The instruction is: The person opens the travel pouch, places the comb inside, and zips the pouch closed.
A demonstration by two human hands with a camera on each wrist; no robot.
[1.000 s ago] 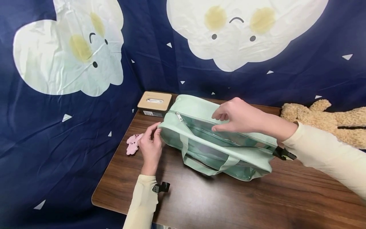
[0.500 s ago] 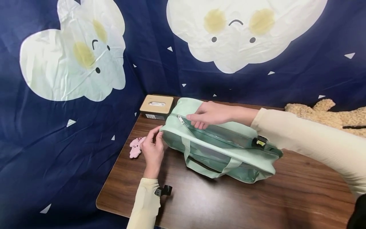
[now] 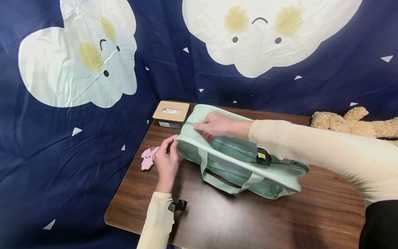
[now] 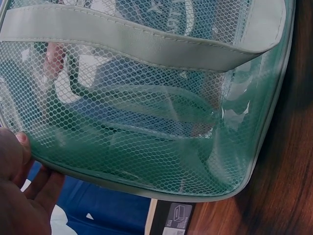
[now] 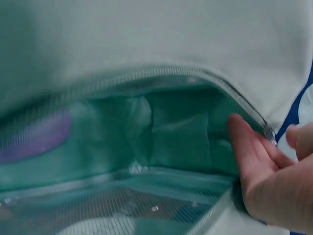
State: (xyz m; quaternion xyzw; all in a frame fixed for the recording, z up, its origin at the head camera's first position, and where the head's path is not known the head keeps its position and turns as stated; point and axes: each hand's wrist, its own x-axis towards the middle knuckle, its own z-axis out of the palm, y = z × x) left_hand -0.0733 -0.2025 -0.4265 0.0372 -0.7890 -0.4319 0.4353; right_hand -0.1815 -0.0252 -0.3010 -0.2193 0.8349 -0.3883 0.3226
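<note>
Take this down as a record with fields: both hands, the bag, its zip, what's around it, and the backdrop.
Left hand: left hand pinches the rim at the bag's left end
Right hand: right hand at the zipper pull; whether pinched is unclear
Bag: mint-green bag, see-through panels, near handle hanging
Zip: open
Surface: wood-grain table
Around: tissue box, pink animal-shaped charm, tan plush toy
Backdrop: navy fabric, white clouds

The unzipped green bag (image 3: pixel 228 157) offers room inside, though a purple shape (image 5: pixel 46 137) perhaps obstructs one side.
</note>
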